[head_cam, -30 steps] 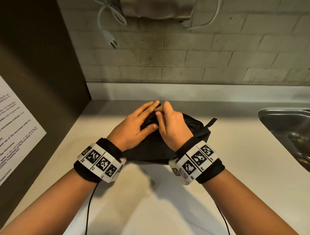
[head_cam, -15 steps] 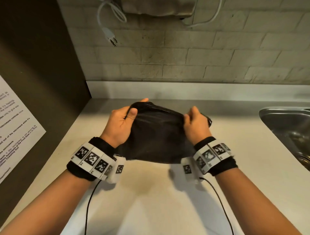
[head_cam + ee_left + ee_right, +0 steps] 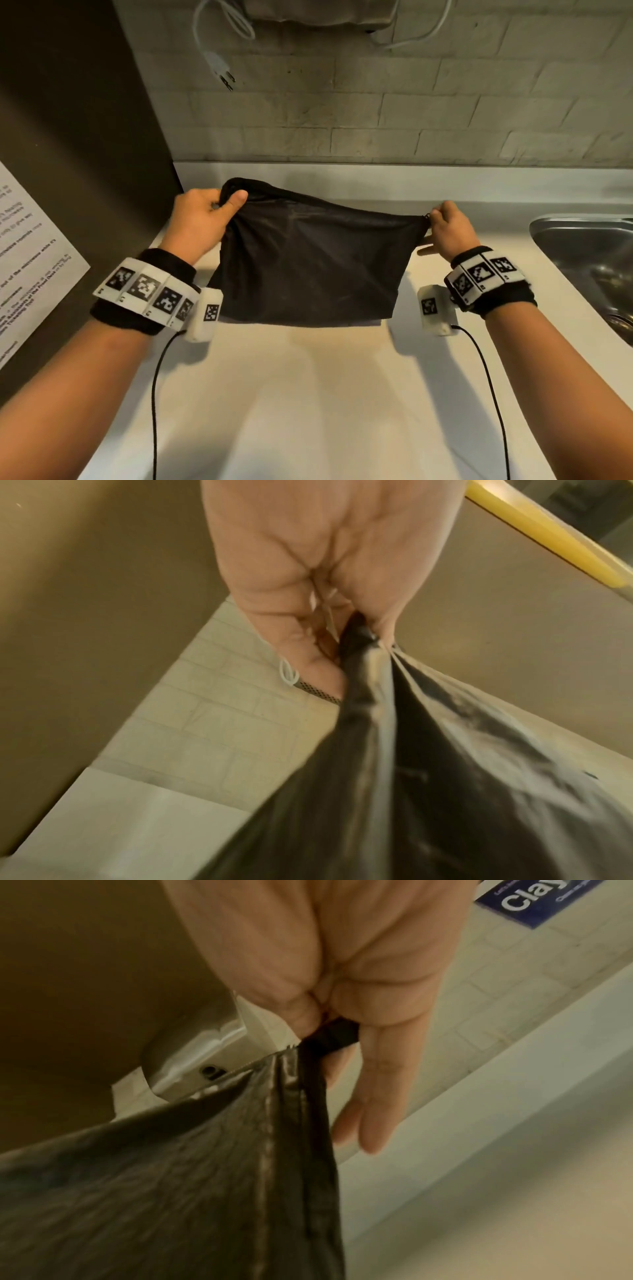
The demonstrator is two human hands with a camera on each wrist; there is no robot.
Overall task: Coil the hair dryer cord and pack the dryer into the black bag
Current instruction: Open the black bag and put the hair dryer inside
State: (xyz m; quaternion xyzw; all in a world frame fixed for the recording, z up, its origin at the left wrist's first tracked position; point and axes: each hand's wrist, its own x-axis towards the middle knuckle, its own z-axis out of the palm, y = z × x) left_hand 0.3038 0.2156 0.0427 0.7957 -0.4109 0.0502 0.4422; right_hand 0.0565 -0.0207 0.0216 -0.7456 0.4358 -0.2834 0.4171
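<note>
A flat black bag (image 3: 308, 267) hangs spread out above the white counter (image 3: 308, 394), stretched between both hands. My left hand (image 3: 202, 219) grips its upper left corner, thumb over the fabric (image 3: 363, 674). My right hand (image 3: 445, 226) pinches a black tab (image 3: 334, 1035) at the upper right corner, with two fingers straight below it. A white cord with a plug (image 3: 222, 72) hangs from a beige object (image 3: 322, 13) on the brick wall; whether this is the dryer I cannot tell.
A steel sink (image 3: 589, 260) lies at the right of the counter. A dark cabinet side (image 3: 75, 154) with a printed notice (image 3: 30, 260) stands at the left. The brick wall (image 3: 376, 113) closes the back.
The bag was bunched on the counter under both hands a second ago. Both hands have moved apart and upward, unfolding the bag and pulling it flat.
</note>
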